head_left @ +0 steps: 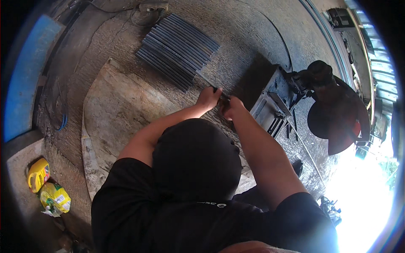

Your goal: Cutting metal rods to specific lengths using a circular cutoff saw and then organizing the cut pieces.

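Both my hands meet close together near the middle of the head view, above the floor and left of the cut-off saw (337, 109). My left hand (206, 100) is closed around a thin grey metal rod (205, 78), whose far end points up and left toward a row of dark metal rods (177, 50). Just to its right, my right hand (230, 109) is closed at the near end of that rod. Something dark shows between the two hands; its kind is hard to make out. The dark rods lie side by side on the floor.
A stained sheet (120, 95) covers the floor at left. The saw's metal base (265, 105) stands right of my hands, with a long thin rod (306, 149) beside it. A blue panel (29, 76), yellow bottle (39, 174) and yellow bag (57, 196) are far left.
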Demonstrator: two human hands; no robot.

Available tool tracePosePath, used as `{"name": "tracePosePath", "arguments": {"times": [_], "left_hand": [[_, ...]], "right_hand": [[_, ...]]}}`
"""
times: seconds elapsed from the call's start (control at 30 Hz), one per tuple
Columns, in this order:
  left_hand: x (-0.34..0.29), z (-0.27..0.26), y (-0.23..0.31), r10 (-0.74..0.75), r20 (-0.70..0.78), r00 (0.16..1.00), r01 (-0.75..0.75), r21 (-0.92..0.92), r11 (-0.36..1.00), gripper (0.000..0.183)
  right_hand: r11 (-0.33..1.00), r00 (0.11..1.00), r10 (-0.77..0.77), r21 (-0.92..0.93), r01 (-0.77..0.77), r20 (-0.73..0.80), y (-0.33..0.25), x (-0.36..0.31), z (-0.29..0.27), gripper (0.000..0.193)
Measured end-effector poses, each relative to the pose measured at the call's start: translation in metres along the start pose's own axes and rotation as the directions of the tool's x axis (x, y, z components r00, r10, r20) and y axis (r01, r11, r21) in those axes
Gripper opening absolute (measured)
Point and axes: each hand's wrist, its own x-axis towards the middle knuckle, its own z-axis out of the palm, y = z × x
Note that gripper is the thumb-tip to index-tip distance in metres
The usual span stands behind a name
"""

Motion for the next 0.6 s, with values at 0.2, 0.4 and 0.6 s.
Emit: {"name": "tracePosePath", "arguments": {"times": [0.2, 0.4, 0.6], "left_hand": [[-0.015, 0.011, -0.058, -0.248, -0.01, 0.969, 0.245, -0.11, 0.963, 0.045], [-0.022, -0.003, -0.046, -0.36, 0.241, 0.901, 0.39, -0.085, 0.917, 0.041], [-0.015, -0.043, -0.027, -0.36, 0.436, 0.825, 0.501, -0.269, 0.823, 0.034]], "right_hand": [[-0.231, 0.922, -0.238, -0.94, 0.25, 0.304, 0.015, -0.005, 0.009, 0.037], [-0.447, 0.744, -0.406, -0.826, 0.344, 0.53, 0.007, -0.027, 0.105, 0.039], [-0.567, 0.625, -0.466, -0.754, 0.332, 0.626, 0.0, -0.06, 0.159, 0.063]]}}
